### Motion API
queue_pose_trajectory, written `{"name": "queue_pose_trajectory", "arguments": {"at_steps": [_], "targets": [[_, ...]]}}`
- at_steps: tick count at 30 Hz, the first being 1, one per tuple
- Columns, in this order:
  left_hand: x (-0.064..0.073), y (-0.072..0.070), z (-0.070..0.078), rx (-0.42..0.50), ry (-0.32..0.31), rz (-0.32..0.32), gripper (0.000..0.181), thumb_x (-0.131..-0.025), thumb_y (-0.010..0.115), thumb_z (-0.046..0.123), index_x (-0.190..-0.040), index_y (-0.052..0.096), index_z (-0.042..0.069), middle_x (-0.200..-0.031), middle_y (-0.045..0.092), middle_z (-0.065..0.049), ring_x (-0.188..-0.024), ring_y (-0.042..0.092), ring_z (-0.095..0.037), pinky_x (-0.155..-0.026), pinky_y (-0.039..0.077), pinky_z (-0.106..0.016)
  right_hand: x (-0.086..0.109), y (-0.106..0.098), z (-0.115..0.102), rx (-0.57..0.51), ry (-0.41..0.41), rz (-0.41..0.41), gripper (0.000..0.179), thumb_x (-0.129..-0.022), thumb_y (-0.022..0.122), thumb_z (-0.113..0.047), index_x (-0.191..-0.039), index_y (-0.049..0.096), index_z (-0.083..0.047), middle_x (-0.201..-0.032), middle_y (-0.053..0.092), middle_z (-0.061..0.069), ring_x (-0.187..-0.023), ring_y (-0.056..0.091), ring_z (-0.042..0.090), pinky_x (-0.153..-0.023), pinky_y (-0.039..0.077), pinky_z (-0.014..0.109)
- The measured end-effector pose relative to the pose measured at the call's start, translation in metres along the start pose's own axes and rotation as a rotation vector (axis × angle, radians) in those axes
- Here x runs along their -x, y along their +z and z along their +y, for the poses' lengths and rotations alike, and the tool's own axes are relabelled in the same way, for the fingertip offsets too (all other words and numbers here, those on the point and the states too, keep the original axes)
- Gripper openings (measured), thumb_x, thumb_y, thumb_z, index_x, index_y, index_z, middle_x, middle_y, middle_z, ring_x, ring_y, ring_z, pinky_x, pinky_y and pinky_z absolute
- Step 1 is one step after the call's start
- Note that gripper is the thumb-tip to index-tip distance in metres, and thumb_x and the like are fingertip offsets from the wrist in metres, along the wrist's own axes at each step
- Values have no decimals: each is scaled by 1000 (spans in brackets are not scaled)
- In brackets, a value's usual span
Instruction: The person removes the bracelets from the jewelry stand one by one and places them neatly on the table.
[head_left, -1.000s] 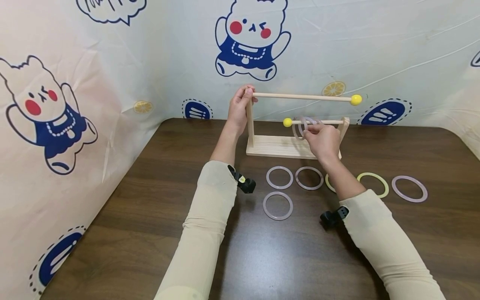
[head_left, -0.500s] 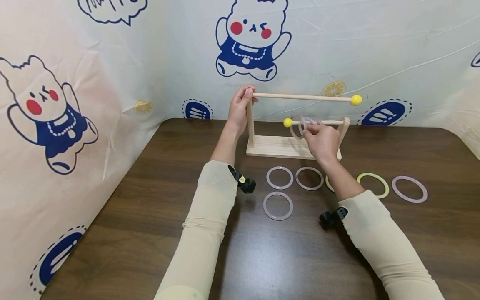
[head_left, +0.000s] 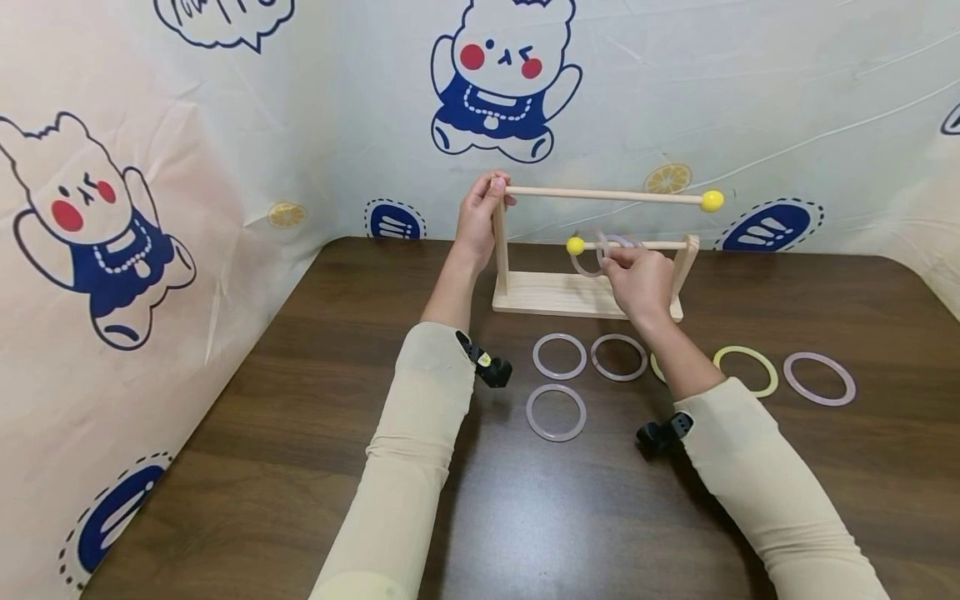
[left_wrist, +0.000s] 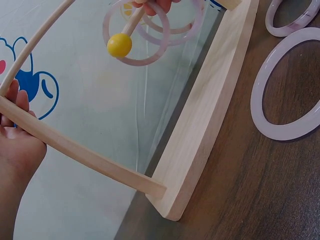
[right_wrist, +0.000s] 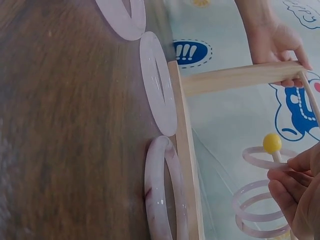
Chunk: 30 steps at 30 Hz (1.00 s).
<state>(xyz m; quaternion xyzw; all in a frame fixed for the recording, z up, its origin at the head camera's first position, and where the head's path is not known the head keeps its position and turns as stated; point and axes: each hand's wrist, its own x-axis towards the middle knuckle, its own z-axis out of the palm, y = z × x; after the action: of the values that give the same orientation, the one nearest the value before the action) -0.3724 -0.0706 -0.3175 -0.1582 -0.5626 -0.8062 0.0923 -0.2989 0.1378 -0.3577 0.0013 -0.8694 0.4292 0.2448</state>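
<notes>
My left hand grips the top of the left post of a wooden bangle stand, where the upper rod starts. The right hand pinches a pale translucent bangle between thumb and fingers. This bangle is around the lower rod, just behind the yellow ball at its free end. In the right wrist view, further pale bangles hang on that rod beyond the pinched one. My right fingers partly hide them in the head view.
Flat on the dark wooden table, before the stand's base, lie pale lilac bangles. Farther right are yellow-green bangles, one partly hidden by my right forearm, and a purple bangle. A printed cloth hangs behind.
My right hand has shifted slightly left along the lower rod, bringing the pinched bangle closer to the yellow ball. The left hand and stand have stayed in place.
</notes>
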Motion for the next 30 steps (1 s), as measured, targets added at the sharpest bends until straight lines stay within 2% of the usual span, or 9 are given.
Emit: {"name": "queue_pose_trajectory", "arguments": {"at_steps": [3,5,10,18,20,23,25,27,30], "targets": [[0,0,0,-5,1,-1,14,-97,46,12,-97,56,1,-85,53,1,-81,52,-21,-83,37,-24,0,1,0,6,-2,2,15,-82,66,-8,-94,72,-2,-84,68,15,-108,57,26,-93,41,36],[1,0,0,-7,4,-2,14,-97,46,11,-97,55,1,-85,53,1,-79,52,-18,-83,37,-24,0,2,0,7,-3,3,14,-83,66,-8,-94,73,-3,-83,69,14,-105,59,26,-94,40,35],[0,0,0,0,5,1,13,-97,47,11,-91,58,12,-85,53,1,-77,52,-15,-83,37,-24,0,2,-1,-2,-17,0,14,-83,65,-8,-94,73,-3,-83,68,14,-104,60,26,-98,35,31],[-1,-2,-1,-27,-16,7,11,-97,47,14,-95,57,9,-88,53,1,-80,52,-16,-84,36,-24,0,-1,-4,-19,6,-19,16,-84,65,-9,-96,72,-1,-85,68,15,-103,60,26,-93,41,35],[-2,-2,-1,-38,-18,9,11,-97,48,16,-96,57,10,-88,53,1,-82,53,-16,-85,35,-25,0,-1,-5,-29,13,-21,16,-84,65,-9,-97,72,-1,-85,68,15,-100,61,27,-83,47,33],[-2,-2,-1,-40,-14,10,11,-97,48,16,-95,58,11,-89,53,1,-82,53,-16,-85,35,-25,0,-2,-6,-47,30,-29,16,-85,65,-9,-97,71,-1,-85,68,15,-94,64,25,-66,49,21],[-2,-2,-1,-27,-18,13,11,-97,48,15,-96,58,9,-88,53,1,-81,53,-16,-85,36,-25,0,-3,-6,-95,60,-53,17,-85,64,-8,-98,71,2,-86,68,18,-81,67,21,-54,46,16],[-2,-1,-1,-16,-23,17,12,-97,48,14,-96,57,7,-87,53,1,-80,53,-15,-85,36,-25,-1,-4,-5,-173,105,-89,19,-86,64,-7,-99,69,5,-90,66,22,-71,67,13,-54,46,13],[-1,-1,-2,-10,-24,17,14,-97,48,14,-99,56,3,-86,54,1,-80,53,-15,-84,37,-24,-1,-5,-4,-322,198,-140,23,-86,63,-4,-103,65,10,-97,63,28,-61,63,2,-58,49,15]]}}
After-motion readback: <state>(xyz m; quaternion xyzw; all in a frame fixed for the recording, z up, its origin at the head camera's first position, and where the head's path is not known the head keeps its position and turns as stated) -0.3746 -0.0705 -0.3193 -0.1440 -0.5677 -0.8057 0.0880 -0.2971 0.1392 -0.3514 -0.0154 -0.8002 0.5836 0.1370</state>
